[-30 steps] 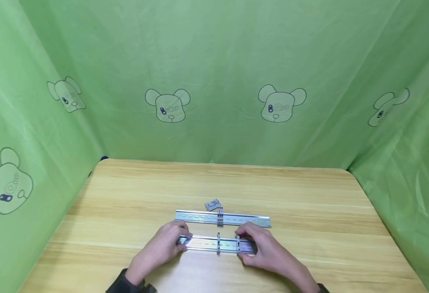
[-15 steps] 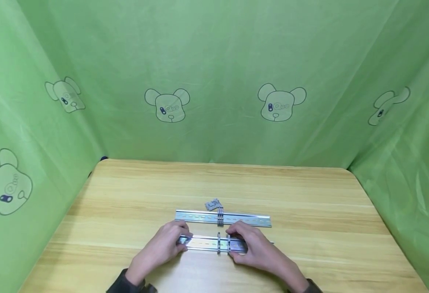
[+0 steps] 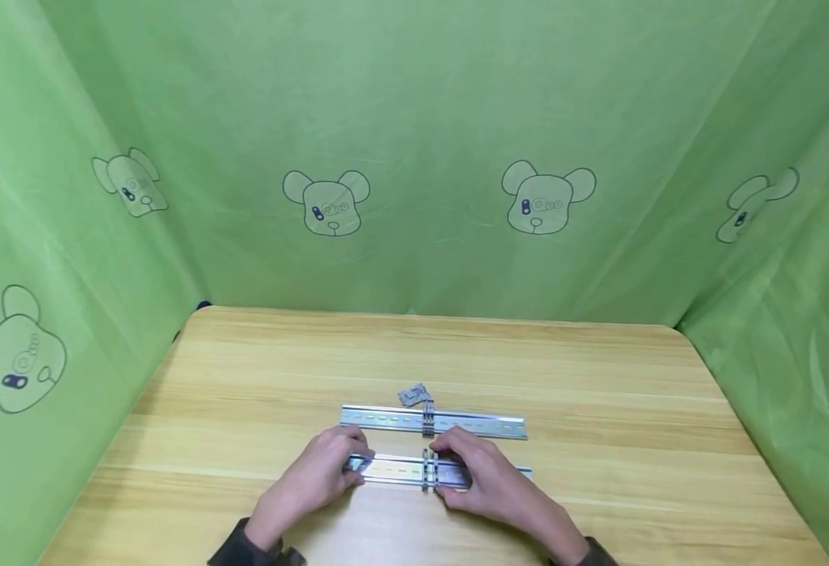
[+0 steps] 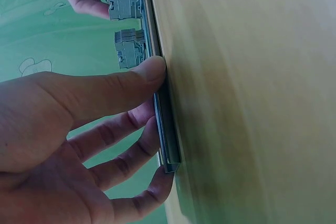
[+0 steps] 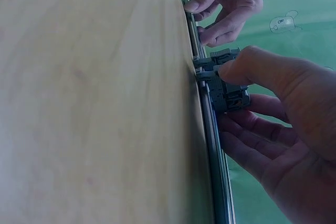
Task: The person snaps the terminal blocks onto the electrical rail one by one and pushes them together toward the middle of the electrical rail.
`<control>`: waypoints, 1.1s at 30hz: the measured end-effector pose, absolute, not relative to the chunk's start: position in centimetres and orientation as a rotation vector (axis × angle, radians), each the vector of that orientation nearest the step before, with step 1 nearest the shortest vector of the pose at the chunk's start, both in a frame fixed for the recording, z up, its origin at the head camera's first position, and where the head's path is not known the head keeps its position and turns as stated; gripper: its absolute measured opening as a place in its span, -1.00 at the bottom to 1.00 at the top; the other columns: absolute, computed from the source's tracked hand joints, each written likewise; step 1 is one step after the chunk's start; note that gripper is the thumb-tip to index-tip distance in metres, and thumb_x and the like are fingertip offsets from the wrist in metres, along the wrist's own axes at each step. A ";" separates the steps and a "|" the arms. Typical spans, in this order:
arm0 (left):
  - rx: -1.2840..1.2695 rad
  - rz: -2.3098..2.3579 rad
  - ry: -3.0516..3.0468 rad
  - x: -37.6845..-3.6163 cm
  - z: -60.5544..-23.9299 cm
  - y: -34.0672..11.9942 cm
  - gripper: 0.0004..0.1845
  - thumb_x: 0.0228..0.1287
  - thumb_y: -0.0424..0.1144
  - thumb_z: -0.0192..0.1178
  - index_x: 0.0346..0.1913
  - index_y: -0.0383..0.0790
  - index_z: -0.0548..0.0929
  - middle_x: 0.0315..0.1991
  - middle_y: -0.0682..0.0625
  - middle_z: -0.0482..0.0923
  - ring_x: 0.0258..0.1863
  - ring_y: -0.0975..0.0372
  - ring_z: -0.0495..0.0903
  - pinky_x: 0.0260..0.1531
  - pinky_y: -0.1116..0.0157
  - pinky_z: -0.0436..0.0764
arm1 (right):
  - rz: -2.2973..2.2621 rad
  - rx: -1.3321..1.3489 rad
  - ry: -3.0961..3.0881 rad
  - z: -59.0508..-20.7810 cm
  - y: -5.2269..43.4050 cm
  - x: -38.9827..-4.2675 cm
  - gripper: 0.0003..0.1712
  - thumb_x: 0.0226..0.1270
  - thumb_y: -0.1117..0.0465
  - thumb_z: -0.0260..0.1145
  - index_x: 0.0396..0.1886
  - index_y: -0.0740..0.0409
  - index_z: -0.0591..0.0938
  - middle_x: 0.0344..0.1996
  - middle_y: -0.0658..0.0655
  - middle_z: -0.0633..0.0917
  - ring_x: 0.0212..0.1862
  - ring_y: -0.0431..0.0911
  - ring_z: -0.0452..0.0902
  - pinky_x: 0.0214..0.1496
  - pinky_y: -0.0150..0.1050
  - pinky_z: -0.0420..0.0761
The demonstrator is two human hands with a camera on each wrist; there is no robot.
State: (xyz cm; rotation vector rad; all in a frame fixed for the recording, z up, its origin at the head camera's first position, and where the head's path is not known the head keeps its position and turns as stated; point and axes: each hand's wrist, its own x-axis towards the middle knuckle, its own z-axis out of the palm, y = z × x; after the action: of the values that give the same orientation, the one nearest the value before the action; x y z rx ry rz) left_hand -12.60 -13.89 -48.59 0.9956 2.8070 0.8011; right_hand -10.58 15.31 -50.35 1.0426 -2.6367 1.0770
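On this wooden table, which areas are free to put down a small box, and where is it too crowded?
The wooden table is bare along the far edge by the green cloth wall, and on both sides of the far metal rail. It is crowded in the near middle: the left hand and right hand hold the near metal rail, and a small grey clip lies behind the far rail.

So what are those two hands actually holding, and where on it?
The left hand pinches the near metal rail at its left end. The right hand grips a grey clip-on block on that rail, thumb on its front edge.
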 end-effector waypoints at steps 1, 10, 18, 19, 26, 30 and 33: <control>1.004 0.800 2.809 -12.6 -48.6 -13.8 -0.69 -0.01 -0.39 0.57 -0.13 -0.24 0.81 -0.18 0.02 0.67 -0.14 0.11 0.66 -0.05 0.17 0.74 | 1.075 1.038 -2.642 -50.3 15.3 -10.6 -0.41 0.00 0.26 0.61 0.07 0.16 0.61 -0.04 0.03 0.69 -0.02 -0.15 0.64 0.09 -0.20 0.72; 1.078 0.790 2.828 -12.8 -48.7 -13.4 -0.73 -0.02 -0.39 0.57 -0.18 -0.22 0.82 -0.21 0.03 0.67 -0.17 0.14 0.65 -0.07 0.17 0.73 | 1.054 1.009 -2.668 -49.8 15.7 -10.3 -0.39 0.01 0.25 0.61 0.10 0.16 0.61 -0.01 0.03 0.69 0.03 -0.17 0.62 0.14 -0.20 0.70; 1.080 0.812 2.806 -12.8 -48.7 -12.9 -0.72 -0.03 -0.40 0.58 -0.18 -0.22 0.82 -0.21 0.03 0.67 -0.21 0.17 0.65 -0.11 0.24 0.73 | 1.036 0.979 -2.705 -48.6 17.0 -9.8 -0.33 0.04 0.31 0.57 0.21 0.21 0.58 0.05 0.07 0.66 0.05 -0.09 0.64 0.16 -0.16 0.69; 1.081 0.811 2.803 -12.8 -48.7 -12.8 -0.72 -0.03 -0.40 0.58 -0.18 -0.22 0.82 -0.21 0.03 0.67 -0.21 0.17 0.64 -0.12 0.24 0.73 | 1.032 0.962 -2.714 -48.2 17.2 -9.8 -0.34 0.04 0.34 0.55 0.21 0.21 0.58 0.03 0.07 0.67 0.03 -0.06 0.65 0.14 -0.15 0.70; 1.070 0.803 2.800 -12.7 -48.9 -12.9 -0.74 -0.03 -0.40 0.57 -0.21 -0.20 0.81 -0.23 0.05 0.66 -0.22 0.18 0.64 -0.12 0.23 0.73 | 1.043 0.708 -2.746 -44.4 16.4 -11.9 -0.51 0.19 0.47 0.41 0.15 0.25 0.62 -0.01 0.11 0.69 0.00 0.03 0.67 0.05 -0.10 0.74; 1.081 0.816 2.812 -12.7 -49.1 -13.2 -0.73 -0.04 -0.41 0.58 -0.21 -0.20 0.81 -0.25 0.05 0.66 -0.24 0.18 0.64 -0.13 0.22 0.73 | 0.980 0.593 -2.779 -42.9 14.3 -13.8 -0.56 0.26 0.36 0.45 0.14 0.28 0.63 -0.01 0.16 0.68 0.01 0.04 0.65 0.05 -0.11 0.73; 1.071 0.817 2.825 -12.6 -49.3 -13.7 -0.72 -0.07 -0.41 0.58 -0.22 -0.21 0.81 -0.25 0.06 0.65 -0.24 0.19 0.64 -0.13 0.21 0.73 | 0.981 0.528 -2.879 -42.6 12.3 -15.3 -0.55 0.31 0.29 0.42 0.17 0.32 0.60 0.03 0.22 0.65 -0.10 0.04 0.64 -0.08 -0.17 0.73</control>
State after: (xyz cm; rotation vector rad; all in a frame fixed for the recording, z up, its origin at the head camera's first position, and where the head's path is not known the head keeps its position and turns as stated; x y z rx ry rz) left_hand -12.55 -13.75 -49.32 1.0712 2.8251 0.8175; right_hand -15.29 12.27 -42.63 0.5282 -2.8788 0.9806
